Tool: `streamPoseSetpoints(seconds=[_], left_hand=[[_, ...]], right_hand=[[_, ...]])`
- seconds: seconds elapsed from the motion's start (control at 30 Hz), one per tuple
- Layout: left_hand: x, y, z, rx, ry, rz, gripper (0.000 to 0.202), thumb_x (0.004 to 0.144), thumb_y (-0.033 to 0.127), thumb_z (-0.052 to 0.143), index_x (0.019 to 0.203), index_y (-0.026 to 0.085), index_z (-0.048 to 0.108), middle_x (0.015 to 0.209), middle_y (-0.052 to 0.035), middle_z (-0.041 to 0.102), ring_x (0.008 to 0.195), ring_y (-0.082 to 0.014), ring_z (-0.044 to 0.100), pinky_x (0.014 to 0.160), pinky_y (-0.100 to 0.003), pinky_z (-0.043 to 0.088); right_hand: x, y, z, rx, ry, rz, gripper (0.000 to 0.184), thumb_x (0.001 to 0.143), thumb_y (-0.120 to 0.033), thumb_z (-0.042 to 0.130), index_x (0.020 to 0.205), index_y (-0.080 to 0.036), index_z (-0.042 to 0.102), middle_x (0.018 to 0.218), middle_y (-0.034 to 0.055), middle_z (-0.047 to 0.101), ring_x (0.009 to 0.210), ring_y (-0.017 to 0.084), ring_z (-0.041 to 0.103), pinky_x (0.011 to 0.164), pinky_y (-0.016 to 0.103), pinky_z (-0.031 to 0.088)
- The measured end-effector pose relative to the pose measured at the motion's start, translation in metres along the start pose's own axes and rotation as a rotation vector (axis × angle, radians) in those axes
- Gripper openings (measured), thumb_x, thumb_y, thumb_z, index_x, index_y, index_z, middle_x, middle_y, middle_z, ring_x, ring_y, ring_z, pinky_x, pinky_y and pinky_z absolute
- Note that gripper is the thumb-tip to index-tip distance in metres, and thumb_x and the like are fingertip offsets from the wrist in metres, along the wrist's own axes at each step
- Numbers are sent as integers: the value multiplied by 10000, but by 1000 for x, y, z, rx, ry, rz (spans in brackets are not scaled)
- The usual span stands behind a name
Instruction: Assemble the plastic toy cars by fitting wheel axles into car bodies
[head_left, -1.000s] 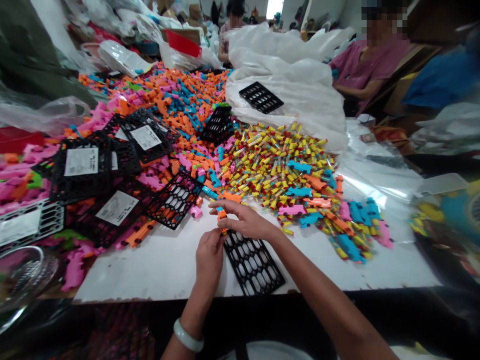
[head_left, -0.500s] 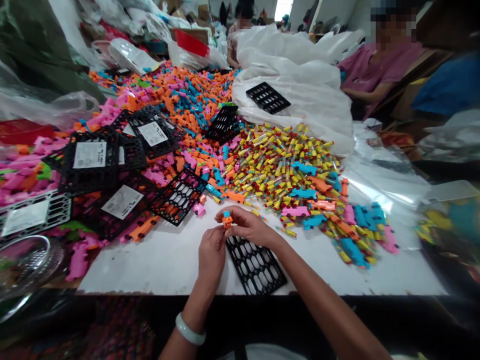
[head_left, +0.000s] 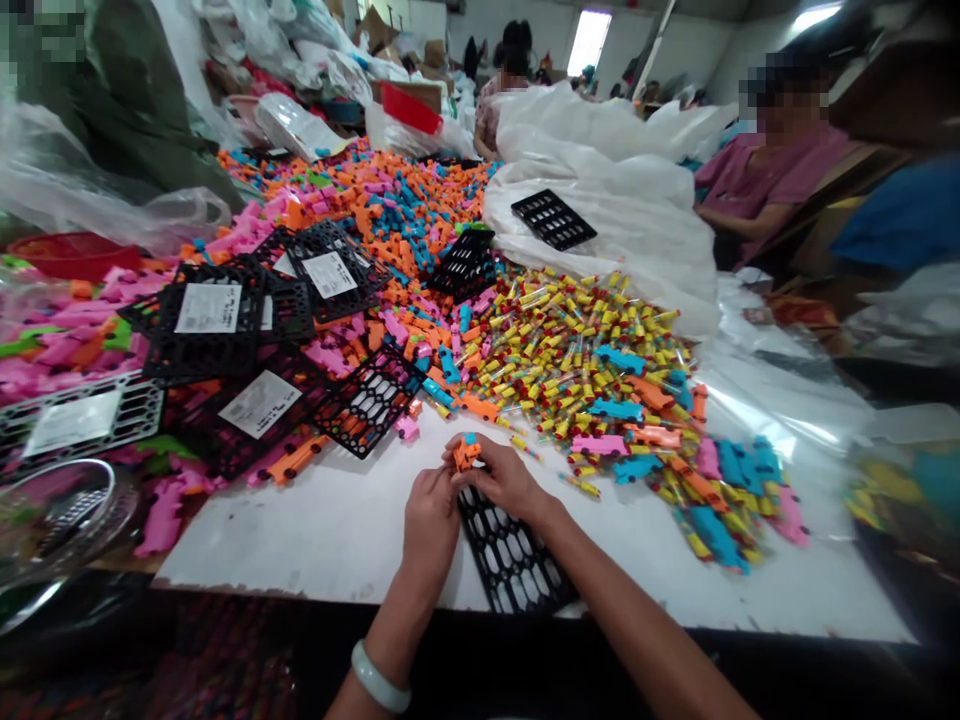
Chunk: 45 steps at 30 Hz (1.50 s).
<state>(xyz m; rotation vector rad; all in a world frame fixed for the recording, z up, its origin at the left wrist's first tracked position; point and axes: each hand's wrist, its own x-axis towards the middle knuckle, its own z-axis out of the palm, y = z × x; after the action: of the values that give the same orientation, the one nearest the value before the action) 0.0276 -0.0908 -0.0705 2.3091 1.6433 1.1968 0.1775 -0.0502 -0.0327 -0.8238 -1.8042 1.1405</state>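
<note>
Both hands meet near the front of the white table, closed around a small orange toy car (head_left: 466, 455) with a blue bit at its top. My left hand (head_left: 431, 515) grips it from below and to the left, its fingers partly hidden. From the right, my right hand (head_left: 501, 475) pinches the same toy with thumb and fingers. Under my right hand and forearm lies a black plastic grid tray (head_left: 510, 550), partly covered. Just beyond my hands, a small pink piece (head_left: 407, 428) rests on the table.
A pile of yellow-capped clear tubes (head_left: 570, 350) lies ahead, with blue, orange and pink toy cars at its right. Orange, blue and pink parts (head_left: 375, 200) heap up behind. Labelled black trays (head_left: 206, 340) lie left. A person in pink (head_left: 772, 185) sits at far right.
The whole scene sits slightly lower and further right as the camera has shifted. Within my fingers the orange toy car has turned a little and shows more of its side.
</note>
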Motion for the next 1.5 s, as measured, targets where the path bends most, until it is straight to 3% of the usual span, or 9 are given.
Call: streamPoseSetpoints(seconds=[0.17,0.33,0.5,0.67,0.8,0.97,1.03,1.33,1.5], left_hand=[[1,1,-4,14,38,40,188,938,176,434,985,164,615,823,-54,656,771,-186,599,679,-311,534],[3,3,-7,45,39,65,175,925,146,437,1001,161,595,874,-60,664,816,-199,595,719,-326,530],[5,2,-5,117,14,43,97,906,199,508,929,155,592,825,-58,649,793,-224,572,724,-360,511],[6,-2,-3,92,-9,-2,81,890,219,541,859,161,589,811,-59,634,791,-232,563,708,-357,498],[6,-3,-2,60,-56,-45,76,893,230,538,870,175,585,823,-53,637,806,-233,562,721,-353,490],[7,-1,-5,30,-84,-105,95,899,243,527,920,186,600,831,-48,641,819,-230,570,725,-341,486],[8,0,-7,34,-85,-101,104,901,242,518,922,188,604,826,-47,641,812,-227,573,715,-333,485],[8,-3,-3,70,-39,-32,153,914,252,456,842,195,578,800,-58,628,793,-229,570,704,-336,485],[8,-11,3,70,-34,6,185,930,294,421,825,203,544,808,-71,617,794,-244,558,702,-356,480]], right_hand=[[1,1,5,14,25,-17,340,872,-291,615,1203,-231,568,1072,38,675,957,165,661,885,311,524],[-4,-10,-16,-57,-66,18,544,798,-347,707,1300,-255,520,1180,46,637,1079,190,613,962,344,489],[7,-5,-46,-642,231,142,270,879,-328,618,1095,-166,629,1058,96,638,998,210,586,891,347,481],[32,1,-52,-1051,87,380,153,854,-257,645,939,-130,646,1010,143,641,937,235,597,843,335,465],[19,-4,-45,-919,195,334,172,932,-289,503,940,-147,599,1007,127,636,908,216,597,797,321,456],[-14,6,-17,-114,187,358,131,897,-313,510,962,-199,511,781,0,640,681,147,611,627,256,480],[-20,14,-7,39,170,358,148,864,-280,549,985,-208,504,808,-9,645,678,139,612,614,247,486],[-14,10,5,-351,114,90,102,863,-120,496,912,-187,555,900,36,622,843,163,574,763,269,460],[-23,5,-6,-397,173,106,180,857,-127,544,1015,-201,588,926,25,627,803,141,584,765,258,479]])
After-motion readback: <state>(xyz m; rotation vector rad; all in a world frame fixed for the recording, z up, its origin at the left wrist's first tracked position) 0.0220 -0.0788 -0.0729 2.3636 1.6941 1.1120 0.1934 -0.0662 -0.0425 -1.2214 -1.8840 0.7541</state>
